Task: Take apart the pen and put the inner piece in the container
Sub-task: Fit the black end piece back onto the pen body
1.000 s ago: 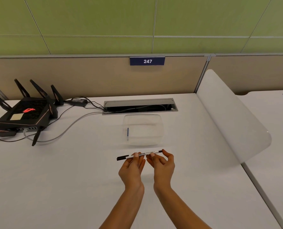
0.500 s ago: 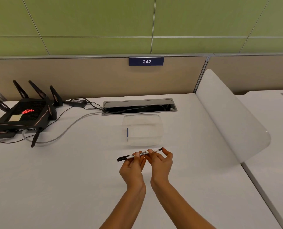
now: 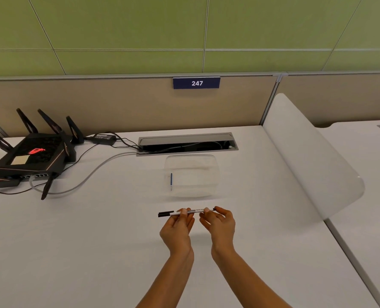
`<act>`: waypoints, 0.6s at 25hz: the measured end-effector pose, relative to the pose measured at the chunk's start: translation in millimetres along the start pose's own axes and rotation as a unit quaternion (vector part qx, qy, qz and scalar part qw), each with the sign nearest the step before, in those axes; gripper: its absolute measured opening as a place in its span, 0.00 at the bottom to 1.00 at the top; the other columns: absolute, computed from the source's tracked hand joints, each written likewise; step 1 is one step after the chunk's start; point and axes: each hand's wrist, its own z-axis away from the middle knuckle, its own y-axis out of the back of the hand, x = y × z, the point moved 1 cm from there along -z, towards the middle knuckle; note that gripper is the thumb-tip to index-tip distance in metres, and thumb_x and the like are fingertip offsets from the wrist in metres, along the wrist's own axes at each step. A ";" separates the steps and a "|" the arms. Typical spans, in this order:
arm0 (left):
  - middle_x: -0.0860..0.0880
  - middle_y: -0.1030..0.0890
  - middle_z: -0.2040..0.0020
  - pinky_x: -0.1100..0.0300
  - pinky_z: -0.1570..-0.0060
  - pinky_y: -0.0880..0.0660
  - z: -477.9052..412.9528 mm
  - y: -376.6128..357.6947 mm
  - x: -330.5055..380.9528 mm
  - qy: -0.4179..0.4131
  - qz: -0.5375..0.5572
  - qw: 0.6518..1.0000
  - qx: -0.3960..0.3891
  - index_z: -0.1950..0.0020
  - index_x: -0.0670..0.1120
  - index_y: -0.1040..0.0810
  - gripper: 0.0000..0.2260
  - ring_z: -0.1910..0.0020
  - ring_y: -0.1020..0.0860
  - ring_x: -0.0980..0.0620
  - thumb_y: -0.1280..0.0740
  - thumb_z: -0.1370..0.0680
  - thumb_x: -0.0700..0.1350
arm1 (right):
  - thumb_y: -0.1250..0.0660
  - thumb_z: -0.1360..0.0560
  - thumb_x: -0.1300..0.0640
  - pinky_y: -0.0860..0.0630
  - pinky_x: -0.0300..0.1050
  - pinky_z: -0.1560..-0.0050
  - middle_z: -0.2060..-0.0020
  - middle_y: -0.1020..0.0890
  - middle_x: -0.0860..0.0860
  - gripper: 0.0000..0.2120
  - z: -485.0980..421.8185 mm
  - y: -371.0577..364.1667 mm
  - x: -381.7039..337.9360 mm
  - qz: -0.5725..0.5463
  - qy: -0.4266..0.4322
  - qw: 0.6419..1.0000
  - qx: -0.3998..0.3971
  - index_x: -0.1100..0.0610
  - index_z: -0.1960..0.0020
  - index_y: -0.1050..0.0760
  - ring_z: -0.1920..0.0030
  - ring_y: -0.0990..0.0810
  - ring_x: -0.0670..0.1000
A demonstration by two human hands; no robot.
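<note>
A white pen [image 3: 195,211] with a black cap on its left end is held level above the white desk [image 3: 95,241], whole and in one piece. My left hand [image 3: 178,227] pinches the barrel near its middle. My right hand [image 3: 219,223] pinches the barrel's right end, fingertips on the black tip. Just beyond the pen stands a clear plastic container [image 3: 212,174], with one thin blue inner piece [image 3: 171,180] lying at its left side.
A black router [image 3: 32,155] with upright antennas sits at the far left, its cables [image 3: 91,174] running to an open cable tray [image 3: 187,143] behind the container. A white curved divider [image 3: 313,165] bounds the desk on the right. A beige partition stands at the back.
Both hands have held the pen throughout. They have drawn slightly apart along the barrel, and the pen has levelled a little.
</note>
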 end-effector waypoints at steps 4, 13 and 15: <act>0.39 0.15 0.55 0.57 0.57 0.19 -15.2 5.4 -1.0 0.020 -0.042 0.999 -0.019 0.50 0.35 0.18 0.06 0.54 0.16 0.42 0.30 0.24 0.37 | 0.29 0.27 0.57 0.27 0.40 0.48 0.50 0.18 0.48 0.06 -5.7 14.6 -1.4 0.227 0.083 0.970 -0.017 0.48 0.52 0.22 0.49 0.21 0.46; 0.39 0.15 0.55 0.50 0.48 0.19 -30.4 4.6 -13.3 0.042 -0.206 0.971 -0.117 0.47 0.39 0.17 0.07 0.54 0.16 0.43 0.30 0.23 0.39 | 0.33 0.24 0.57 0.27 0.37 0.54 0.51 0.17 0.51 0.08 -19.0 5.0 16.3 0.489 0.185 0.843 -0.126 0.53 0.48 0.17 0.53 0.20 0.49; 0.38 0.15 0.54 0.48 0.46 0.20 -33.6 4.1 -15.4 0.039 -0.237 0.962 -0.131 0.47 0.38 0.17 0.08 0.53 0.16 0.43 0.31 0.23 0.39 | 0.34 0.24 0.59 0.28 0.33 0.58 0.53 0.16 0.52 0.09 -21.3 4.2 18.7 0.499 0.182 0.837 -0.128 0.54 0.49 0.17 0.57 0.20 0.47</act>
